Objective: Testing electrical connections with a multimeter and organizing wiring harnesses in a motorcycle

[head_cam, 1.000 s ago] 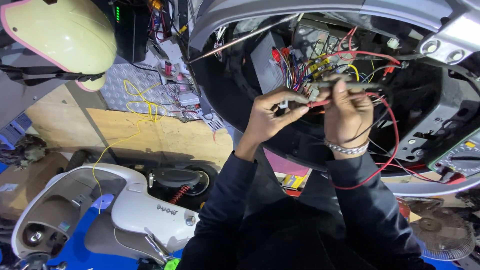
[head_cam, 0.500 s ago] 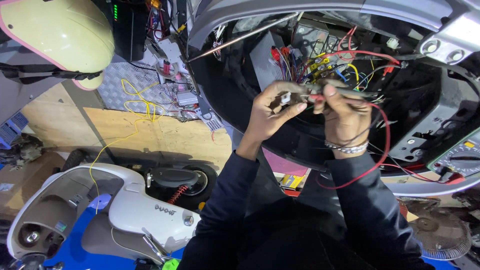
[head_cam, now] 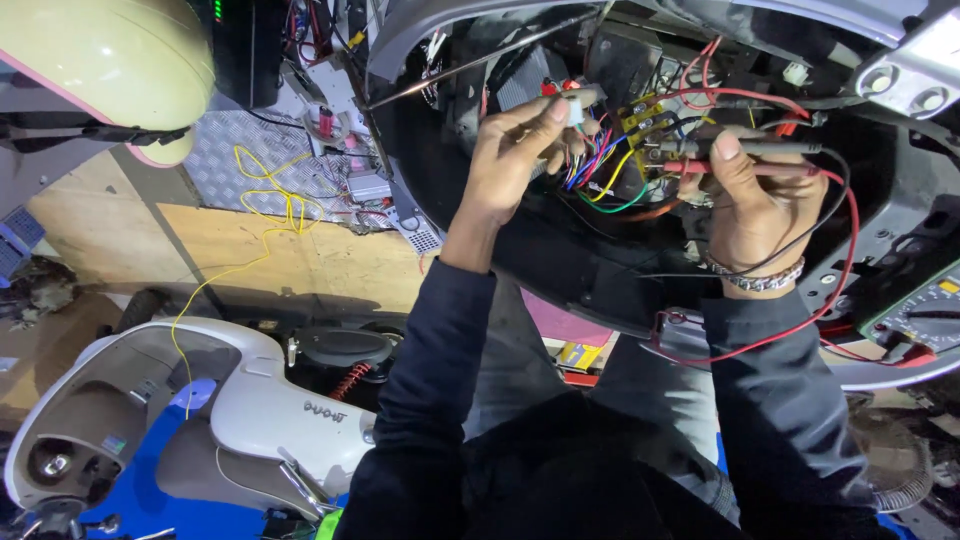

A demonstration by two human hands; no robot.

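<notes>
My left hand (head_cam: 515, 160) pinches a small white wire connector (head_cam: 578, 105) at the end of a bundle of coloured wires (head_cam: 605, 165) inside an open scooter body (head_cam: 640, 260). My right hand (head_cam: 750, 205) grips two meter probes (head_cam: 740, 155), one red and one black, side by side with their tips pointing left toward the connector. A red lead (head_cam: 845, 270) and a black lead loop from the probes past my wrist, which wears a metal bracelet (head_cam: 752, 278).
A multimeter (head_cam: 920, 315) lies on the scooter panel at the right edge. A white scooter body (head_cam: 200, 410) lies at lower left, a cream fairing (head_cam: 110, 60) hangs at upper left. Yellow wire (head_cam: 270, 210) trails over plywood and metal tread plate.
Both hands have moved apart a little. My left hand has lifted the white connector clear of the bundle, and my right hand has shifted right with the probes.
</notes>
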